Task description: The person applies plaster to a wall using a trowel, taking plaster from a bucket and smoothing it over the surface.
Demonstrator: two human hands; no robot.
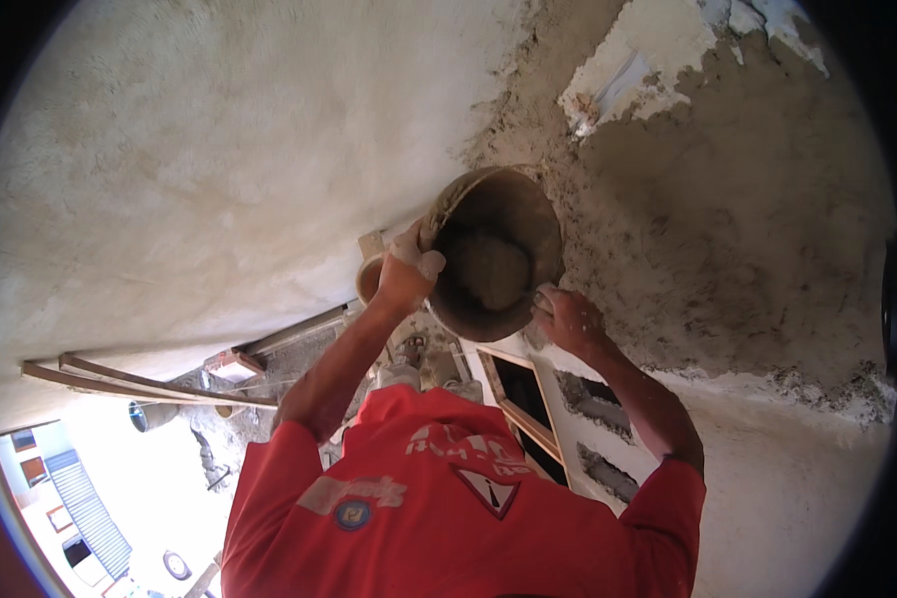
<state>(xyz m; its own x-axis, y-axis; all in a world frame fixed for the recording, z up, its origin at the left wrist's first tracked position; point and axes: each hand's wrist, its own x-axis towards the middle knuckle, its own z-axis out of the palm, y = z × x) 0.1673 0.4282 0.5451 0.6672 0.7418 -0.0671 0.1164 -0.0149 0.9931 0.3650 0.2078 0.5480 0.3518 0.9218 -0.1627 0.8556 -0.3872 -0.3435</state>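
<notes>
A round, mortar-smeared bucket [548, 224] is tilted with its mouth facing me, close to the corner where two walls meet. Inside, at the bottom, lies a patch of grey-brown wet mortar [496, 274]. My left hand [409, 269] is closed on the bucket's left rim, with pale smears of mortar on the thumb. On the lower right rim, my right hand [568, 317] is closed too, its fingers curled at the edge. The fingertips of both hands are partly hidden.
A smooth plastered wall [219, 169] fills the left side. Rough wet plaster [728, 199] covers the right wall. Long wooden strips [149, 384] lean at lower left. A smaller round container [369, 279] sits below my left hand. A wooden frame [528, 424] stands lower right.
</notes>
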